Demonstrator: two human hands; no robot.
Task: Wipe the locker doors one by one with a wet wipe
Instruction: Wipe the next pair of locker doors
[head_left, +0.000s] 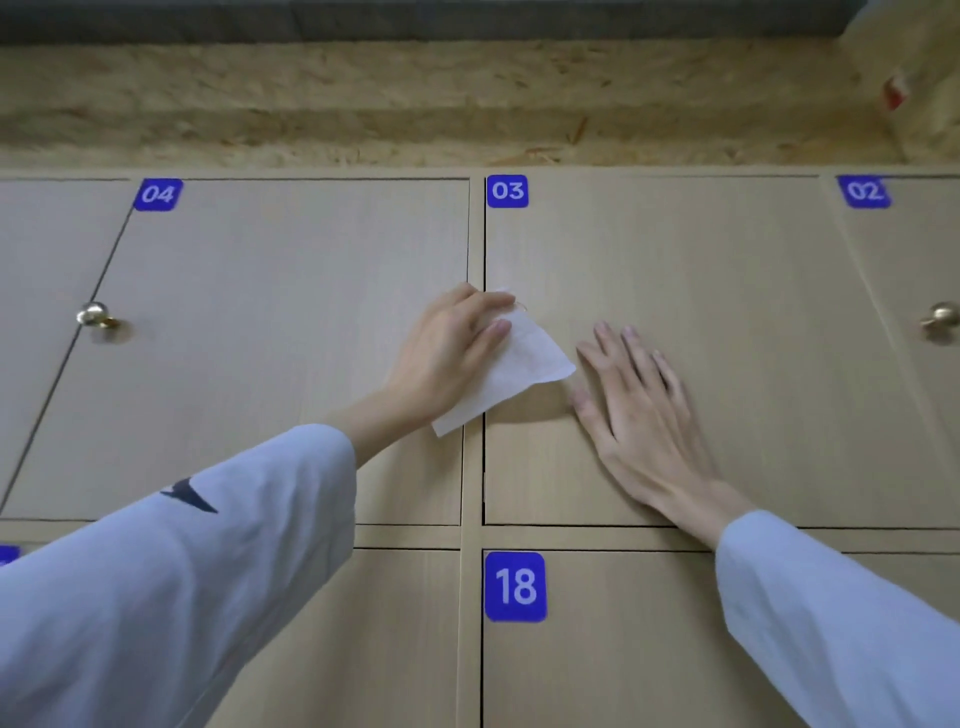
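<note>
The left hand (452, 353) holds the wet wipe (511, 371) — its fingers and thumb are curled over the top part of it, so this grip is closed on the wipe. The wipe hangs down and to the right from the fingers. It lies across the thin dark gap between door 04 (270, 338) and door 03 (727, 364), mostly against the left edge of door 03. Its low corner points down past the wrist.

The right hand (639, 405) lies flat on door 03, just beside the wipe. Its fingers are straight and spread a little, so this grip is wide and holds nothing. The fingertips come close to the wipe's right corner, but I cannot tell if they touch it.

The wipe is white, thin and soft, with a few folds. The doors are smooth, flat, pale wood with fine lines. Each has a blue tag with white numbers — 04 tag (158, 194), 03 tag (507, 190). Door 04 has a round shiny gold knob (96, 315) at its left side. Both sleeves are light blue-grey cloth.

Door 03 has wide bare space above and to the right of the hands. Door 18 (597, 649) sits below it.
</note>
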